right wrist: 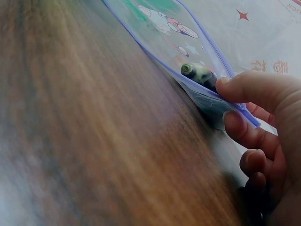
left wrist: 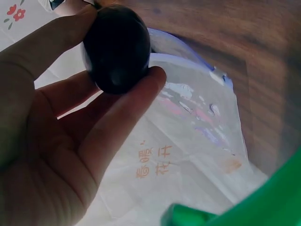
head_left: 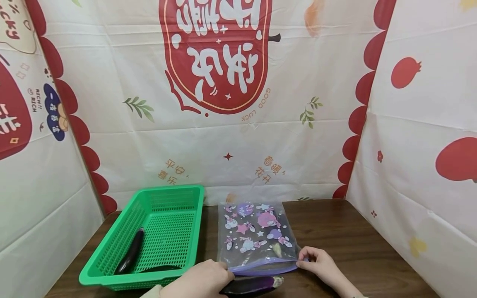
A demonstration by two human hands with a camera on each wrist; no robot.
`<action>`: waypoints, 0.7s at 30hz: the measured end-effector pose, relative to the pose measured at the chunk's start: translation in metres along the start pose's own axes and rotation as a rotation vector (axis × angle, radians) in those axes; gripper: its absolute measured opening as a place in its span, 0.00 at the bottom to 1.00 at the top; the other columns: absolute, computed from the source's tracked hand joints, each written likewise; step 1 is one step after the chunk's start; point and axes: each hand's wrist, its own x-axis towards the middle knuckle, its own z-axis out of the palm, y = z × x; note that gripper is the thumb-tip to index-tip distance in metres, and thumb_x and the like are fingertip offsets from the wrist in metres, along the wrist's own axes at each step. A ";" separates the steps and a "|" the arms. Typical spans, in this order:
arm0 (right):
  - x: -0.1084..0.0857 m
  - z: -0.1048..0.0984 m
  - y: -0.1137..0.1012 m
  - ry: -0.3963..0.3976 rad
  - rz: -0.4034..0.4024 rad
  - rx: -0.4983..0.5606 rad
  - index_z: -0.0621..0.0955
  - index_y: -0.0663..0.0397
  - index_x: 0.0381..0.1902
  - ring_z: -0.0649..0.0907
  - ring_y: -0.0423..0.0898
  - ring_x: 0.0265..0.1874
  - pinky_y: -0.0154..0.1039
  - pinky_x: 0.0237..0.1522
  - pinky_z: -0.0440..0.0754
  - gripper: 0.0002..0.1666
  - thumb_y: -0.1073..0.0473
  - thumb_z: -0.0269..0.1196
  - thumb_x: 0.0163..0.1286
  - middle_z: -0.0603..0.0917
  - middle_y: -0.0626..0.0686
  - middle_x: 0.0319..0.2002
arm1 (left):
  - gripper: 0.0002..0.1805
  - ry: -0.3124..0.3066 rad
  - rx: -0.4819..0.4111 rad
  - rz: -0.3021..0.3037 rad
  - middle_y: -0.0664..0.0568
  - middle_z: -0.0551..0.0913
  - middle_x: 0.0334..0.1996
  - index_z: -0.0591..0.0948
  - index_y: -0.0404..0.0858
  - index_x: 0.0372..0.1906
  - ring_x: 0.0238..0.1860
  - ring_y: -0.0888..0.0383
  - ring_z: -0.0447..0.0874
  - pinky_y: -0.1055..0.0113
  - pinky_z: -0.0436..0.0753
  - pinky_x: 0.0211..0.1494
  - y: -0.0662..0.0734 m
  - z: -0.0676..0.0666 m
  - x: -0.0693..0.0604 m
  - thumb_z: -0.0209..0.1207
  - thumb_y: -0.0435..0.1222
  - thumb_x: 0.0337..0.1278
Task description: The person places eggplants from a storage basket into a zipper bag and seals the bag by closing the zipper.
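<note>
My left hand [head_left: 203, 280] grips a dark purple eggplant [head_left: 253, 285] by one end, its stem end pointing right, just in front of the bag's mouth. In the left wrist view the rounded end of this eggplant [left wrist: 117, 49] fills the space between thumb and fingers. A clear zip bag [head_left: 257, 236] with cartoon prints and a purple zip edge lies on the table, mouth toward me and parted. My right hand [head_left: 319, 265] pinches the right corner of that edge. Inside the bag, the right wrist view shows another eggplant's green stem end [right wrist: 197, 73].
Left of the bag stands a green plastic basket [head_left: 198, 236]. One eggplant [head_left: 130, 252] leans along its left side, and another eggplant [head_left: 160, 268] lies at its near wall. A printed cloth [head_left: 231, 140] hangs behind and beside the brown wooden table [head_left: 346, 231].
</note>
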 end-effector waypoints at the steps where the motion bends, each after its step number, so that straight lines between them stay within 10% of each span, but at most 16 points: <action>1: 0.000 0.000 0.000 -0.001 0.002 0.000 0.79 0.49 0.27 0.71 0.35 0.21 0.34 0.27 0.69 0.09 0.58 0.71 0.56 0.73 0.42 0.20 | 0.08 -0.001 0.003 -0.014 0.65 0.75 0.20 0.82 0.48 0.28 0.21 0.71 0.71 0.75 0.68 0.22 0.000 0.002 0.001 0.69 0.45 0.51; 14: 0.002 0.000 -0.003 -0.001 0.019 0.008 0.79 0.49 0.27 0.71 0.35 0.20 0.34 0.26 0.69 0.09 0.58 0.71 0.56 0.73 0.43 0.20 | 0.20 0.063 0.073 -0.097 0.62 0.64 0.13 0.70 0.48 0.11 0.16 0.66 0.62 0.70 0.61 0.19 0.000 0.018 0.017 0.69 0.43 0.42; 21: 0.002 0.000 -0.001 -0.002 0.001 0.006 0.79 0.50 0.27 0.71 0.34 0.20 0.33 0.26 0.69 0.09 0.59 0.71 0.56 0.72 0.41 0.19 | 0.09 0.003 -0.072 -0.247 0.62 0.72 0.20 0.83 0.45 0.23 0.20 0.64 0.66 0.68 0.67 0.22 0.007 0.023 0.030 0.69 0.44 0.49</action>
